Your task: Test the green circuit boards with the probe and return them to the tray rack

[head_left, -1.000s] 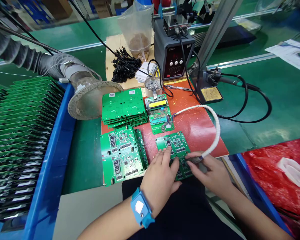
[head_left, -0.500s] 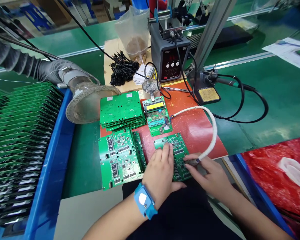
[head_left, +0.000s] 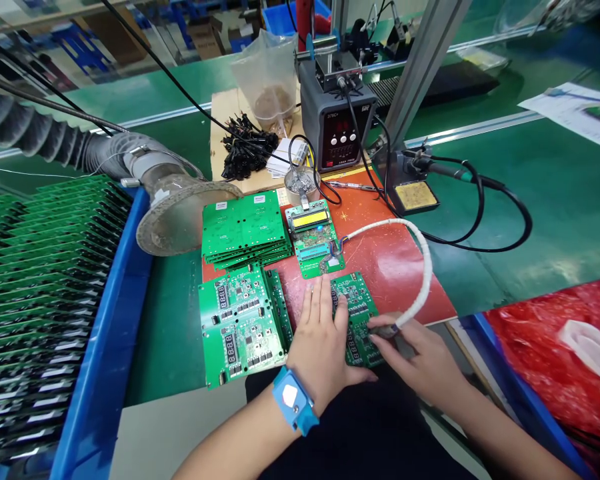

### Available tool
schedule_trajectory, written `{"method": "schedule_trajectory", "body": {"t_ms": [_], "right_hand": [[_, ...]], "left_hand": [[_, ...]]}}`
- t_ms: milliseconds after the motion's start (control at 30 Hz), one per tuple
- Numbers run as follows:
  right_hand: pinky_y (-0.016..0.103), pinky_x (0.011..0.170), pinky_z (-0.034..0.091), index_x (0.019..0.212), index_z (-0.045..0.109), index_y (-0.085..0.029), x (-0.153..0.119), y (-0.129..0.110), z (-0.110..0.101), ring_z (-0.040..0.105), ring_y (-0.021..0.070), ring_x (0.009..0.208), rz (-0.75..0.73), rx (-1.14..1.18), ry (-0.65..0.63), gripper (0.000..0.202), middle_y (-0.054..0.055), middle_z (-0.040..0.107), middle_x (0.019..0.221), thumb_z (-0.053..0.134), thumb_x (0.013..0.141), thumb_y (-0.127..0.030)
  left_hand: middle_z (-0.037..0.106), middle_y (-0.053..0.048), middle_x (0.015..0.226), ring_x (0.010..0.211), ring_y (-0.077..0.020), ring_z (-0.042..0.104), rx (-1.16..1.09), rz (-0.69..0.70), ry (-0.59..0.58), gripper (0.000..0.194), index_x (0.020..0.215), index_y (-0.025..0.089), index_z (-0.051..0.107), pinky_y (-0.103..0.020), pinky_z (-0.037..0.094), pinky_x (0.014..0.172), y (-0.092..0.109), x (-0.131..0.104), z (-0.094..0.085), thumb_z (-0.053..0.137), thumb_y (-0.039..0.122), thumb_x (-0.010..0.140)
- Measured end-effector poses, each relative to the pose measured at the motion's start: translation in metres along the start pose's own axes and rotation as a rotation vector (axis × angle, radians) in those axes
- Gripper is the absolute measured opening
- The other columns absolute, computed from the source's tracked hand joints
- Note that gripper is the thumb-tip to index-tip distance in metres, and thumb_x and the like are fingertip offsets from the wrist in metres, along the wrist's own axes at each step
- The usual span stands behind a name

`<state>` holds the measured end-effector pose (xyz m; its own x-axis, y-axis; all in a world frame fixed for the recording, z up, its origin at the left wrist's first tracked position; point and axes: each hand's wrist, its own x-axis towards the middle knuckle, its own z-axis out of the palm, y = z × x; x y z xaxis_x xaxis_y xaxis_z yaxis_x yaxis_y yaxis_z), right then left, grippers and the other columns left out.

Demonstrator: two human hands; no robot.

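Observation:
My left hand (head_left: 321, 340), with a blue band on the wrist, lies with fingers stretched over the left side of a green circuit board (head_left: 357, 303) on the red mat. My right hand (head_left: 415, 353) pinches the grey end of a white sleeved cable (head_left: 427, 267) against the right side of that board. The cable arcs back to a programmer board (head_left: 313, 240) with a lit yellow display. Left of my left hand are boards with digit displays (head_left: 243, 327), and behind them a stack of green boards (head_left: 245, 227).
A blue bin of boards (head_left: 95, 320) stands left, beside a fume duct (head_left: 180, 207). Behind are a soldering station (head_left: 337, 120), a solder cup (head_left: 300, 185), black parts (head_left: 245, 147) and an iron stand with sponge (head_left: 416, 197). A bin with red plastic (head_left: 545, 340) is at right.
My left hand's fingers have moved slightly left and forward, baring more of the board's upper part. My right hand keeps the cable end at the board. The view has shifted slightly.

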<state>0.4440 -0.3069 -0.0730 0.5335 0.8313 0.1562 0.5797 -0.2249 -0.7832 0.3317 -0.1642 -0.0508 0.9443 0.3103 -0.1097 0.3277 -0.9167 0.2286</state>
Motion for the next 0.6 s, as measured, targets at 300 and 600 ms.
{"method": "schedule_trajectory", "body": {"t_ms": [300, 600], "right_hand": [[0.027, 0.070, 0.059, 0.104, 0.060, -0.022, 0.000, 0.000, 0.000, 0.070, 0.0172, 0.081, -0.031, -0.021, 0.003, 0.017, 0.005, 0.072, 0.093, 0.058, 0.087, -0.021], [0.028, 0.065, 0.060, 0.103, 0.062, -0.023, 0.000, -0.001, 0.001, 0.071, 0.0189, 0.080, 0.004, 0.008, -0.005, 0.016, 0.006, 0.072, 0.093, 0.056, 0.088, -0.024]], "left_hand": [[0.017, -0.032, 0.153, 0.141, -0.0438, 0.019, -0.038, -0.050, -0.119, 0.126, 0.145, 0.013, 0.033, -0.056, 0.032, 0.110, 0.001, 0.005, -0.006, 0.079, 0.070, 0.043], [0.016, -0.031, 0.154, 0.140, -0.0455, 0.020, 0.005, -0.048, -0.155, 0.133, 0.146, 0.012, 0.031, -0.057, 0.032, 0.109, 0.003, 0.008, -0.011, 0.078, 0.074, 0.038]]}}
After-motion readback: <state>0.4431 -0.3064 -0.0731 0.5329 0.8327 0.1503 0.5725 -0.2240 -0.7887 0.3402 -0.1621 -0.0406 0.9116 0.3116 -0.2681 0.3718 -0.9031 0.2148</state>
